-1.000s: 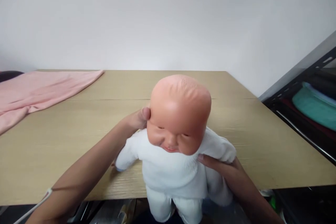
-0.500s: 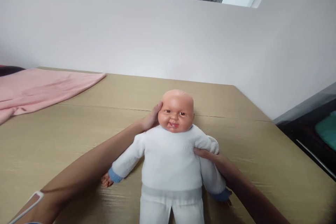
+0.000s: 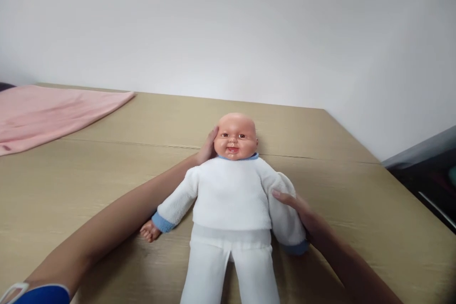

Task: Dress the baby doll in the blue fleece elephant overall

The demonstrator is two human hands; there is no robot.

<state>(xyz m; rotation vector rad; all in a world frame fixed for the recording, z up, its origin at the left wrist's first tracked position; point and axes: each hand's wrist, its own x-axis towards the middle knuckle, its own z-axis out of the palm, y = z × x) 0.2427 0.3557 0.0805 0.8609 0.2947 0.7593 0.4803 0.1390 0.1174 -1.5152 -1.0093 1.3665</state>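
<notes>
A baby doll [image 3: 233, 194] in a fuzzy white top with blue cuffs and white trousers lies face up over the wooden table. My left hand [image 3: 208, 147] cups the side of its bald head, with most of the fingers hidden behind the head and neck. At the doll's upper arm, my right hand [image 3: 295, 203] has its thumb on the white sleeve and the other fingers hidden behind. The doll's arms are spread to both sides, and its lower legs run out of view at the bottom.
A pink cloth [image 3: 53, 114] lies at the table's far left. The wooden table [image 3: 117, 175] has a seam across it and meets a pale wall [image 3: 178, 33] at the back. A dark object [image 3: 432, 175] stands beyond the right edge.
My view has tilted down, showing more of the doll's legs and less of the wall opening. The doll's head has straightened and its blue collar shows. Both hands stay on the doll.
</notes>
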